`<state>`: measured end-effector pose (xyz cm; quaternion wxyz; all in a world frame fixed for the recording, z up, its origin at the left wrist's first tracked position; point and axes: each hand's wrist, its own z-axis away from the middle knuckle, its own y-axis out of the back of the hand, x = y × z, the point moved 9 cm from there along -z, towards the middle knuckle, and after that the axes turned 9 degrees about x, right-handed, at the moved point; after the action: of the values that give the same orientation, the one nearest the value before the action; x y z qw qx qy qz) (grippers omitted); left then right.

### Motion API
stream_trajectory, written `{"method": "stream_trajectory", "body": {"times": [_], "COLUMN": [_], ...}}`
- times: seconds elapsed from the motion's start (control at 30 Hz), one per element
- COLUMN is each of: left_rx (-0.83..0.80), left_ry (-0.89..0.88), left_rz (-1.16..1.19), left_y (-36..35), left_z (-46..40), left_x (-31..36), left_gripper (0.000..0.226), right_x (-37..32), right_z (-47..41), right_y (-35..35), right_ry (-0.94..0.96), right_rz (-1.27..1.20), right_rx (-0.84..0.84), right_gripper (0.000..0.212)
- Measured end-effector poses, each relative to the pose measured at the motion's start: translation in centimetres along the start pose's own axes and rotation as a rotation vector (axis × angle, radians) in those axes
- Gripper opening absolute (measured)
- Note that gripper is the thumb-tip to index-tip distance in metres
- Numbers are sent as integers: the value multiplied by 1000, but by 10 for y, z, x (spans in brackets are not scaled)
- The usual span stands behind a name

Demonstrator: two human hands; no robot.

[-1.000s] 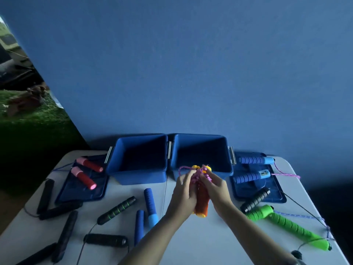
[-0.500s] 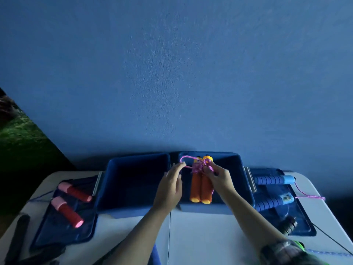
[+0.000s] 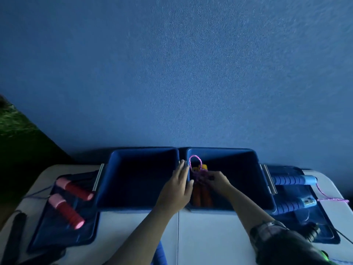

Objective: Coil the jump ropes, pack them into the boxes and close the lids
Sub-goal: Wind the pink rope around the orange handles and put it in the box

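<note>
Two blue boxes stand side by side at the back of the white counter (image 3: 210,236), against a blue wall (image 3: 191,73). Both are open. The left box (image 3: 141,180) shows only a dark inside. The right box (image 3: 246,180) holds the orange rope (image 3: 202,196): its two orange handles lie together lengthwise near the box's left wall, with a pink cord wound round their far ends and a loop of cord standing up above them.

The right hand (image 3: 219,183) reaches into the right box and lies on the bundle; its fingers are curled round the wound cord near the top of the handles, pinching it. The left hand (image 3: 176,188) is over the dividing walls of the two boxes, just beside the bundle, its fingers straight and close together, the tips near the cord loop. Whether they touch the rope I cannot tell.

One lid (image 3: 63,222) lies flat to the left of the left box, with two red handles (image 3: 70,199) on it. Another lid (image 3: 305,213) lies flat to the right of the right box and carries two blue handles (image 3: 290,192), a pink cord trailing from them over the counter. Black handles (image 3: 15,236) lie at the lower left edge.
</note>
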<state>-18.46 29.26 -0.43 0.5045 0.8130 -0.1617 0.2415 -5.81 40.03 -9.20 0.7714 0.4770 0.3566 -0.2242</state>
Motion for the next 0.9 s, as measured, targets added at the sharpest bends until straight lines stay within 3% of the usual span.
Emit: {"method": "stream_trajectory", "body": {"times": [0.23, 0.4, 0.63, 0.73, 0.9], "left_rx": [-20, -41, -92, -90, -56], "left_ry": [7, -31, 23, 4, -11], "left_rz": [-73, -260, -381, -430, -458], "left_y": [-1, 4, 1, 4, 8], "left_z": [-1, -7, 4, 10, 21], "left_x": [4, 12, 17, 23, 30], "left_gripper": [54, 45, 46, 40, 42], "right_x": [-16, -30, -46, -44, -42], "right_z": [12, 25, 59, 67, 77], "right_y": [-7, 12, 17, 21, 42], "right_ry": [40, 77, 241, 218, 164], "right_rz": [370, 367, 362, 387, 339], "right_rx": [-98, -20, -68, -88, 75], "right_gripper": [33, 27, 29, 31, 28]}}
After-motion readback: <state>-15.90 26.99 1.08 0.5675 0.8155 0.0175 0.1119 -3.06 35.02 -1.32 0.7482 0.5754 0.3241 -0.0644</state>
